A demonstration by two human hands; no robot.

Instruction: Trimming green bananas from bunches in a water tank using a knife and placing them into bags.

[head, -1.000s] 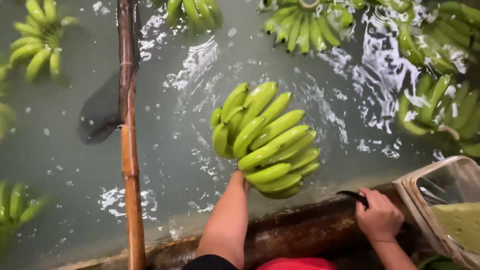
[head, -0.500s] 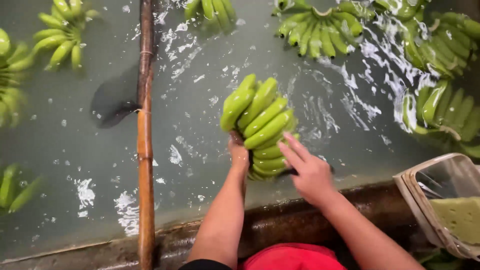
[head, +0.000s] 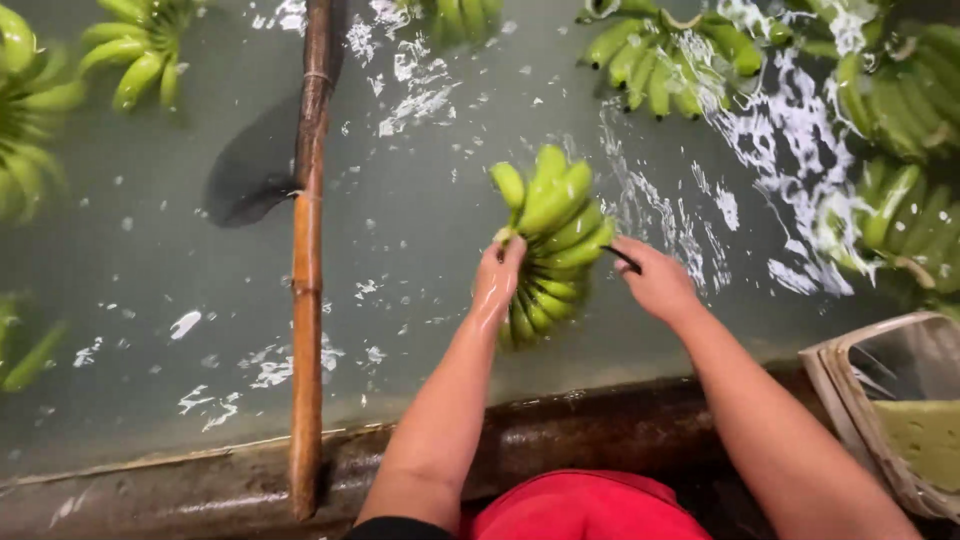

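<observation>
A large bunch of green bananas [head: 553, 235] stands partly out of the grey-green water of a wash tank. My left hand [head: 497, 280] grips the bunch on its left side, near the stem end. On the right side, my right hand [head: 655, 280] is closed around a small dark-bladed knife [head: 622, 258] whose tip touches the bananas. Both forearms are wet and reach over the tank's front rim [head: 560, 425].
A long bamboo pole [head: 307, 250] lies across the tank at left. More banana bunches float at top left [head: 140, 45], top centre [head: 660, 55] and along the right side [head: 895, 160]. A pale plastic container [head: 900, 410] sits at the lower right.
My left hand turned the bunch upright and drew it a little to the right. My right hand, which rested on the rim with the knife, reached out to the bunch's right side.
</observation>
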